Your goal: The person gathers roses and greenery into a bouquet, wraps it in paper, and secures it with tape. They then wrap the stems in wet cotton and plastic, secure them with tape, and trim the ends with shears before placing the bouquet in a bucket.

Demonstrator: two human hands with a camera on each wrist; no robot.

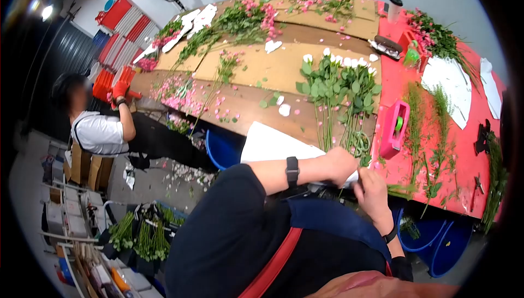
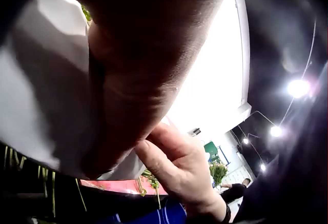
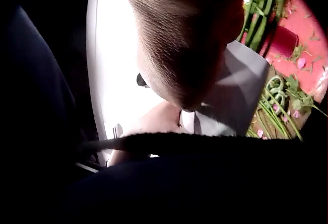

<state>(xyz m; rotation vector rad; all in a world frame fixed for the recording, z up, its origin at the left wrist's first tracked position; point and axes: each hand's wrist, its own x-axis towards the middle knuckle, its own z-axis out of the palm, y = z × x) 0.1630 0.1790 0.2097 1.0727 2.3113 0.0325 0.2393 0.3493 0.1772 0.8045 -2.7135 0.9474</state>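
Note:
A sheet of white paper [image 1: 278, 144] stands at the table's front edge, before my body. My left hand [image 1: 341, 165], with a dark watch on its wrist, grips the paper's right part with curled fingers. Close beside it, my right hand [image 1: 374, 194] pinches the paper's lower edge between thumb and fingers. In the left wrist view the paper [image 2: 41, 85] curves around beside the left hand [image 2: 138, 80], and several green stems [image 2: 53, 190] show below it. The right wrist view has the paper [image 3: 238, 80] under the right hand [image 3: 189, 44].
White roses [image 1: 341, 74] lie beyond the hands, with green-handled scissors [image 1: 360, 142] by their stems. A pink tape dispenser [image 1: 394, 130] stands right on the red cover [image 1: 406, 180]. Blue buckets [image 1: 445, 249] are below the edge. Another person [image 1: 101, 134] in red gloves stands left.

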